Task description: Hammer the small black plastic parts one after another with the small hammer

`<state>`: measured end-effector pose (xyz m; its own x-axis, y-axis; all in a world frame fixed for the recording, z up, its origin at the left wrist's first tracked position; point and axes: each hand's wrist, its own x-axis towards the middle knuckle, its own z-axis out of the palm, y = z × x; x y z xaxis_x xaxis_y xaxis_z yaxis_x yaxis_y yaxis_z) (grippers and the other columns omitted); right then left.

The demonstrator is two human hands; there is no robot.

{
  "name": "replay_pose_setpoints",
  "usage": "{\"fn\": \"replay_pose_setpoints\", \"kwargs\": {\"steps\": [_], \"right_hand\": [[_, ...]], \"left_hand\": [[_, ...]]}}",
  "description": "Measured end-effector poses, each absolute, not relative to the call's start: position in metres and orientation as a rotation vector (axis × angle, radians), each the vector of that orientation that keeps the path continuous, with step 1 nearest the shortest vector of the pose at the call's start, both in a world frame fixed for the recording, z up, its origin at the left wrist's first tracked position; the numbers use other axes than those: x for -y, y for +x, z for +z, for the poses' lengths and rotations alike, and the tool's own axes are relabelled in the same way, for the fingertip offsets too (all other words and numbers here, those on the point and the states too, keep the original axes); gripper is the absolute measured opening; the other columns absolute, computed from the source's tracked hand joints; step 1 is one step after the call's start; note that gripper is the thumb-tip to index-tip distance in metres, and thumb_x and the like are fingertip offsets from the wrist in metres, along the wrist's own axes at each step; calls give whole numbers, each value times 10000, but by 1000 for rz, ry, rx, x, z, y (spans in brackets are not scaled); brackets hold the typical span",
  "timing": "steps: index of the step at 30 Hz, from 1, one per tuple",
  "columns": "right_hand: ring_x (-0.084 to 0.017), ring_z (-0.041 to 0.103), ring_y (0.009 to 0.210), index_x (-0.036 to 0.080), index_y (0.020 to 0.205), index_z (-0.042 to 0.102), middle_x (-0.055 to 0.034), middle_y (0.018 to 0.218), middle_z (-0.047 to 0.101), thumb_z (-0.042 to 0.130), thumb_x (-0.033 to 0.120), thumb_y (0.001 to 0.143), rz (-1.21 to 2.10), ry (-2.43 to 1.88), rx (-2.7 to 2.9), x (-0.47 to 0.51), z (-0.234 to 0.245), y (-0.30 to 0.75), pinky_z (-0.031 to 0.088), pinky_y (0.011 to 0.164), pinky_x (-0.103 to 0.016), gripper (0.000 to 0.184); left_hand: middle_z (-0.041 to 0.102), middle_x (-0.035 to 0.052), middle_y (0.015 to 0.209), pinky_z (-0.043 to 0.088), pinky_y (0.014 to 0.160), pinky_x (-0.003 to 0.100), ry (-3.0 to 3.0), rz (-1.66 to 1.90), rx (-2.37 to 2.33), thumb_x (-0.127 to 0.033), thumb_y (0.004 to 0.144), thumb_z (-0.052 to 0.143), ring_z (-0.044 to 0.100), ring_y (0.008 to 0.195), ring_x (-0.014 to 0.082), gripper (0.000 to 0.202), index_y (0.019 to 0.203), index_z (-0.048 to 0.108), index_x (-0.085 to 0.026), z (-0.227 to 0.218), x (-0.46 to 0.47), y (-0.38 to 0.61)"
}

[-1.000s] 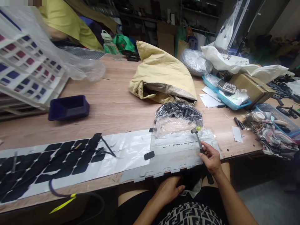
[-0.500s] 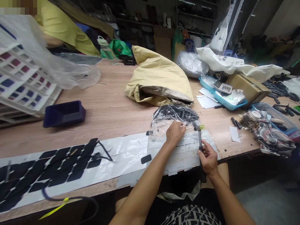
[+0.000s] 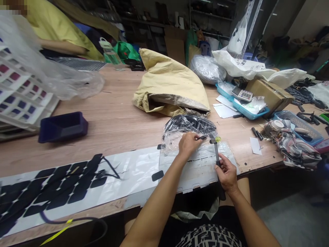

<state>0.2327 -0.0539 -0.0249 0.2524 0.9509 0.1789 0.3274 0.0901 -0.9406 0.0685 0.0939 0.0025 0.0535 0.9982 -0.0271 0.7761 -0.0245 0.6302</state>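
My right hand (image 3: 226, 173) is closed around the dark handle of a small hammer (image 3: 216, 151), which stands upright with a yellow-green face on its head. Just left of the hammer head, my left hand (image 3: 189, 144) pinches a small black piece (image 3: 202, 138) whose exact kind I cannot make out. Behind that hand lies a clear plastic bag (image 3: 189, 122) with black items inside. Under both hands is a worn pale board (image 3: 199, 171) at the table's front edge.
White sheeting with black pads (image 3: 69, 180) runs along the left front. A yellow sack (image 3: 171, 82), a dark blue tray (image 3: 64, 127), a white crate (image 3: 23, 89) and blue baskets (image 3: 252, 111) surround the work spot. A co-worker in a yellow top (image 3: 55, 27) sits across the table.
My left hand has drawn back slightly from the bag, and a black piece now shows at its fingertips. The hammer has shifted a little left. The whole view has shifted slightly.
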Motion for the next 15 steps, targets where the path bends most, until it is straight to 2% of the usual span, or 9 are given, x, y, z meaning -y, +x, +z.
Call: {"fn": "replay_pose_setpoints", "kwargs": {"steps": [5,10,15], "right_hand": [[-75,425,519,130,1296,610,8,772,546,622,235,804,733,-1459,1315,55,-25,233,378,456,-203,503],[-76,426,520,124,1292,612,8,765,545,618,230,804,711,-1463,1365,54,-25,235,388,459,-203,500],[-76,425,518,120,1270,636,-2,779,559,620,225,796,682,-1472,1446,55,-22,236,396,458,-203,485]], "left_hand": [[648,17,831,431,718,296,1911,582,-1489,-300,753,711,591,821,191,137,858,749,-220,-11,-59,12],[644,32,916,436,849,355,1983,765,-1442,-298,756,727,561,935,230,265,1015,724,-241,-27,-42,8],[657,32,910,411,899,395,1993,803,-1477,-301,784,712,543,963,244,161,933,738,-246,-30,-44,19]]}}
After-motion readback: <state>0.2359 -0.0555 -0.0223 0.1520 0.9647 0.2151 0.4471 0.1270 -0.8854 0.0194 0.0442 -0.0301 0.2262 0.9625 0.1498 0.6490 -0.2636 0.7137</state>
